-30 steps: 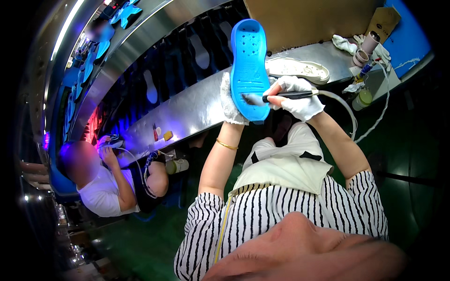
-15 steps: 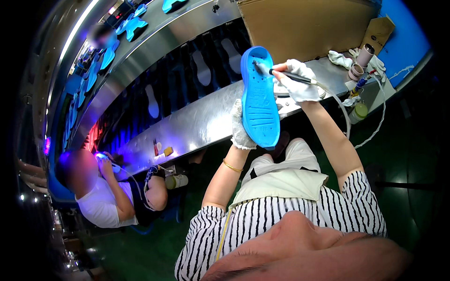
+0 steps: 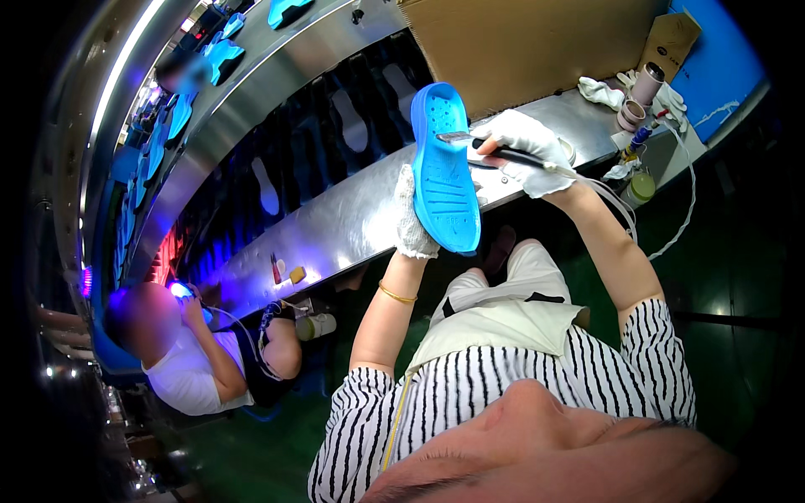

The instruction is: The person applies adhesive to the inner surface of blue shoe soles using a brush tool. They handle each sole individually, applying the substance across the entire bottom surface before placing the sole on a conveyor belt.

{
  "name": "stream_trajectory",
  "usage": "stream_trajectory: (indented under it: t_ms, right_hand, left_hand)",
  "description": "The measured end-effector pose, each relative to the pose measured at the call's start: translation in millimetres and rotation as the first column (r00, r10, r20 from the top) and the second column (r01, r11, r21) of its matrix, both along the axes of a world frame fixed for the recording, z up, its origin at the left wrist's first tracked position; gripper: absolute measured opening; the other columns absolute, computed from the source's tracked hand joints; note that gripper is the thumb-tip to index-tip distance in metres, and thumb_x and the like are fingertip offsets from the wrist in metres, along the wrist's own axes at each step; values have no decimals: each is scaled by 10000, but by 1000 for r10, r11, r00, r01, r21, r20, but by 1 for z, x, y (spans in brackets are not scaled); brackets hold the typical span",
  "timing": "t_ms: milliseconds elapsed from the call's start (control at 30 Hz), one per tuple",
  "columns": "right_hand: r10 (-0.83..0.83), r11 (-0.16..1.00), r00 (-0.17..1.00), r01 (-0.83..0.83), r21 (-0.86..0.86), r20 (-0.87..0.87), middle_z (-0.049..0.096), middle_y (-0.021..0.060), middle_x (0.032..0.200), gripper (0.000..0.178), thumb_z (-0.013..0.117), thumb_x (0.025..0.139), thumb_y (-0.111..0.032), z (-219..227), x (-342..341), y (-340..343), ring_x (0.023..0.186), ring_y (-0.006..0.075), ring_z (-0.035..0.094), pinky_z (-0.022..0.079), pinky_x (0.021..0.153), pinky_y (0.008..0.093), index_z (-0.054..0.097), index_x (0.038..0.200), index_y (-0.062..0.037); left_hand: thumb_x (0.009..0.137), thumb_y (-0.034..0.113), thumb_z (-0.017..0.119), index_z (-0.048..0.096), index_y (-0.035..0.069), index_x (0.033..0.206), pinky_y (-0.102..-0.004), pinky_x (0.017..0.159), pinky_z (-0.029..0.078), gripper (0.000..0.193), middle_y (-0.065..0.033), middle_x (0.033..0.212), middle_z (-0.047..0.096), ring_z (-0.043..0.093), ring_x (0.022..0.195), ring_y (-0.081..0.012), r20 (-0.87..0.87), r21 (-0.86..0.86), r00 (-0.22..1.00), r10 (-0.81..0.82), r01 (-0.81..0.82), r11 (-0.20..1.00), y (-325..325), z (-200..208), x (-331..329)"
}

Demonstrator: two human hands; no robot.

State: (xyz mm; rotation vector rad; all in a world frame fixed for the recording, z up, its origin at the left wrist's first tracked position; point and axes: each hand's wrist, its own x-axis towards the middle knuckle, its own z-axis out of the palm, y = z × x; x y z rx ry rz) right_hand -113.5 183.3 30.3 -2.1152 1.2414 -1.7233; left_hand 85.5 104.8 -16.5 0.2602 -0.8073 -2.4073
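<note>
- Evidently gloved, the left hand (image 3: pixel 412 222) grips a bright blue, foot-shaped moulded sole (image 3: pixel 446 180) by its lower left side, mid-frame; most of its fingers are hidden behind.
- The right hand (image 3: pixel 524 151), in a white fabric glove, pinches a slim black-handled brush (image 3: pixel 518 156) between thumb and fingers, right of the sole.
- The bristles lie over the sole's narrower upper part, below its small holes, and seem to touch it.
- Brushing looks under way rather than finished. The ridged lower half lies clear of the bristles, but no edge between coated and bare surface shows, so how much is done or left cannot be told.
- From the brush's rear end, a thin whitish hose (image 3: pixel 627 216) curves toward the right.
- Beyond the hands, a long shiny metal bench (image 3: pixel 335 222) runs diagonally, with a small yellow block (image 3: pixel 298 274) at its lower left.
- A large brown cardboard panel (image 3: pixel 520 50) stands at upper centre.
- At left, a co-worker in a white shirt (image 3: pixel 197 373) sits near a bluish light.
- More blue moulded pieces (image 3: pixel 225 57) lie at upper left.
</note>
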Motion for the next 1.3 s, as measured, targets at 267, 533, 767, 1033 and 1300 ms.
stream_trajectory:
  t_ms: [267, 533, 767, 1033, 1300]
  right_hand:
    - [262, 958, 949, -234, 165, -174, 614, 72, 785, 215, 682, 606, 79, 13, -8, 43, 787, 268, 594, 462, 761, 365, 603, 743, -66]
    - [-197, 960, 980, 199, -196, 29, 623, 74, 813, 157, 689, 684, 45, 4, -15, -5, 760, 208, 606, 484, 696, 295, 628, 798, -44]
    - [-79, 987, 942, 120, -108, 326, 627, 85, 802, 162, 718, 688, 53, 25, -10, 57, 715, 185, 602, 468, 655, 274, 644, 801, -38]
    - [-175, 977, 937, 204, -65, 303, 594, 62, 790, 186, 719, 677, 69, 7, -11, 69, 724, 159, 565, 448, 683, 265, 615, 782, -43]
    - [-178, 975, 886, 100, 200, 428, 584, 65, 828, 194, 694, 686, 69, -10, -23, 66, 748, 146, 551, 446, 728, 269, 557, 742, -56]
  left_hand:
    - [888, 596, 358, 432, 23, 1287, -461, 883, 486, 702, -160, 1167, 573, 593, 1015, -315, 40, -45, 995, 93, -91, 995, -1, 10, -9]
    - [840, 667, 383, 380, 22, 1339, -494, 916, 458, 815, -202, 1224, 532, 565, 1065, -352, 124, -234, 991, -55, 83, 969, 11, 20, -17]
    - [792, 750, 350, 386, -16, 1290, -457, 851, 502, 915, -214, 1115, 556, 612, 925, -338, 20, -454, 965, -261, 241, 858, -45, 136, -55]
    - [875, 371, 493, 492, 53, 1234, -361, 904, 427, 480, -141, 1161, 582, 553, 1060, -292, 79, -729, 648, 758, -481, 487, -259, 247, -110]
    - [779, 228, 584, 609, 188, 1073, -410, 891, 430, 298, -73, 1105, 599, 558, 1054, -244, -379, -693, -34, 925, 672, -260, -257, 227, -70]
